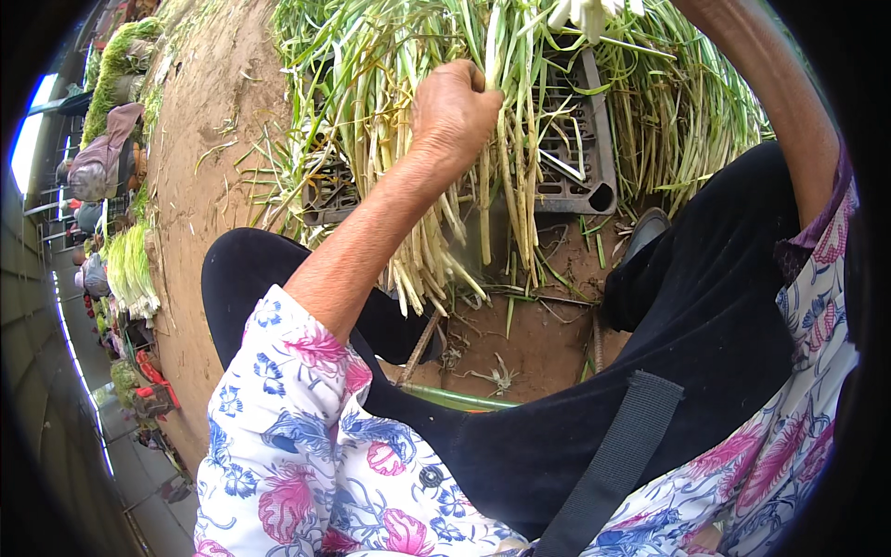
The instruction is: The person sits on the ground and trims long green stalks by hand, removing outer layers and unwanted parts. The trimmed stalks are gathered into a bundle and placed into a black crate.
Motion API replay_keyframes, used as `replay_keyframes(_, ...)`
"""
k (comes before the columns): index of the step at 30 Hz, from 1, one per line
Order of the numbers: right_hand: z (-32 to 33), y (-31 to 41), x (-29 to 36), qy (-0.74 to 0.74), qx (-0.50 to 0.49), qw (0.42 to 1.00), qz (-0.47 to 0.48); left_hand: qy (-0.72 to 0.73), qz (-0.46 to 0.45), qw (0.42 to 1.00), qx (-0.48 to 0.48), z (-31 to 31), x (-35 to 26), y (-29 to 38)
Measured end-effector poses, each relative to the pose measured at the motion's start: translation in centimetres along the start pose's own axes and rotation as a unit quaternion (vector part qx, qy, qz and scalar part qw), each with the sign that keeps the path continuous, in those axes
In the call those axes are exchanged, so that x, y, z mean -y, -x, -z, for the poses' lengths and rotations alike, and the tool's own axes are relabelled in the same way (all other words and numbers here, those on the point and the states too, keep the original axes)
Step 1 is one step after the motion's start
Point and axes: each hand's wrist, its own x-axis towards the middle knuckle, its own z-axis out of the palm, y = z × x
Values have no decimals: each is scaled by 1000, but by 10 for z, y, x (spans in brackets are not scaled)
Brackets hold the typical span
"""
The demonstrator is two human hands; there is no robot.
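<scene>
My left hand (456, 104) is curled at the front of a heap of long green-and-white stalks (379, 132), with its fingertips against a pale stem; whether it grips the stem is hard to tell. The stalks look like garlic greens, their yellowish ends hanging down towards the ground. They lie over a dark plastic crate (604, 153). My right arm reaches up past the top right edge, and the right hand is out of view. Near that edge, a cluster of white stem ends (590, 15) shows above the crate; what holds it is hidden.
More stalks (668, 118) are heaped right of the crate. My knees and shoes stand either side of it. Loose leaves litter the brown ground (223, 167). Metal bars (420, 348) show below me. At far left are people and bundled greens (130, 268).
</scene>
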Motion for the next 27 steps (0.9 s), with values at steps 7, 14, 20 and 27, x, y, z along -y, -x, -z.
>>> replay_keyframes(7, 1, 2, 10, -45, 63, 989, -123, 361, -55, 931, -15, 133, -69, 38)
replay_keyframes(14, -16, 10, 6, -21, 1, 993, -114, 237, 21, 939, -248, 156, -82, 66)
replay_keyframes(20, -21, 15, -20, 27, 13, 987, -157, 529, 91, 835, 119, 107, -24, 58)
replay_keyframes(27, -13, 4, -50, 75, -4, 983, -166, 504, 53, 851, 139, 92, -16, 65)
